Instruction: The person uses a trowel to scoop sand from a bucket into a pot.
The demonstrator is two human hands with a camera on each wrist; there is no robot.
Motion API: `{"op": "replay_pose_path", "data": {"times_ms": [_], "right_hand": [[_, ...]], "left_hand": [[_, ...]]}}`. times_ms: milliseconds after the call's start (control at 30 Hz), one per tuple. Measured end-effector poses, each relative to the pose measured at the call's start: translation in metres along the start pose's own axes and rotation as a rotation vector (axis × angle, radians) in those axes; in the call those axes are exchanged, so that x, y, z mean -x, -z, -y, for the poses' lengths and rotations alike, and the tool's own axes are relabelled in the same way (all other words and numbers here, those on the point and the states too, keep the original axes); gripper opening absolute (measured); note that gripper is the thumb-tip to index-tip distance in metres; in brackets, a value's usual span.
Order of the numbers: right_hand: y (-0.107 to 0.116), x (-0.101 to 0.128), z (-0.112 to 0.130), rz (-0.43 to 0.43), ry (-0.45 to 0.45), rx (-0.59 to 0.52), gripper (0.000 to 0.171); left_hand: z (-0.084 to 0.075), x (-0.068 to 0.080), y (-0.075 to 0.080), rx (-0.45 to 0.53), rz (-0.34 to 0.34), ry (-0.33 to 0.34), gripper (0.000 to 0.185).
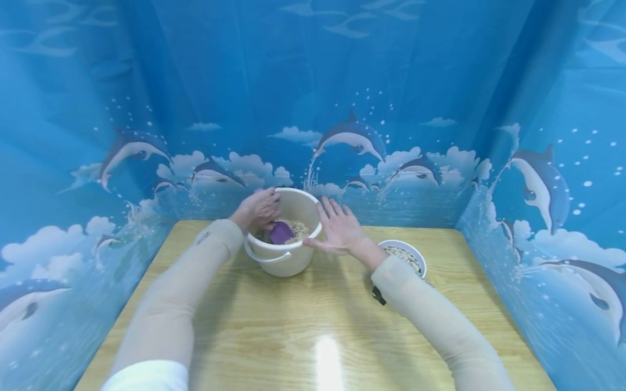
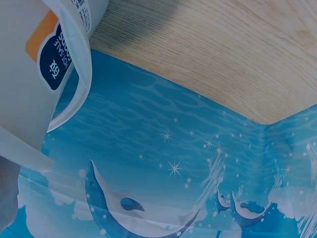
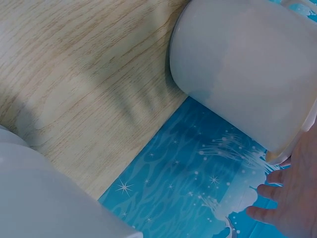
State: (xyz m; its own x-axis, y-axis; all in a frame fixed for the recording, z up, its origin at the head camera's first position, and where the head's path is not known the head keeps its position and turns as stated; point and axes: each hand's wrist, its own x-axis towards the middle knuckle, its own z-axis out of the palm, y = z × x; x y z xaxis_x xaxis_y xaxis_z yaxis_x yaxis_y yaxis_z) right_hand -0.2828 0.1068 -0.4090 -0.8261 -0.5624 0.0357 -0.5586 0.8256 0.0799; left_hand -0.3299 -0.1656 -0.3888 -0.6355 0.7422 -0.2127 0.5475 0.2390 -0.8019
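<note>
Gripping the scoop inside the bucket, the left hand crosses its rim in the head view; the right hand, fingers spread wide, touches the other side. The left-wrist view shows the bucket's label; the right-wrist view, a bowl apart from the bucket.

White bucket: orange-and-navy label, handle; left hand at its rim. Wooden table, blue dolphin-print sheet adjoining.
</note>
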Motion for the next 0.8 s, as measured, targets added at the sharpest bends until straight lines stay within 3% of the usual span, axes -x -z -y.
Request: {"op": "replay_pose_path", "data": {"times_ms": [100,333,600,800], "right_hand": [[-0.001,0.0,0.0,-0.006,-0.002,-0.004,0.117],[0.0,0.0,0.002,-0.01,-0.001,-0.017,0.115],[0.001,0.001,0.001,-0.006,-0.004,-0.013,0.115],[0.0,0.0,0.002,-0.003,-0.012,-0.033,0.115]], "left_hand": [[-0.002,0.0,0.0,0.023,0.011,0.019,0.05],[-0.014,-0.004,0.001,0.259,-0.059,0.024,0.046],[-0.017,-0.006,0.0,0.271,-0.079,0.038,0.045],[-0.016,-0.008,0.0,0.279,-0.047,0.031,0.046]]}}
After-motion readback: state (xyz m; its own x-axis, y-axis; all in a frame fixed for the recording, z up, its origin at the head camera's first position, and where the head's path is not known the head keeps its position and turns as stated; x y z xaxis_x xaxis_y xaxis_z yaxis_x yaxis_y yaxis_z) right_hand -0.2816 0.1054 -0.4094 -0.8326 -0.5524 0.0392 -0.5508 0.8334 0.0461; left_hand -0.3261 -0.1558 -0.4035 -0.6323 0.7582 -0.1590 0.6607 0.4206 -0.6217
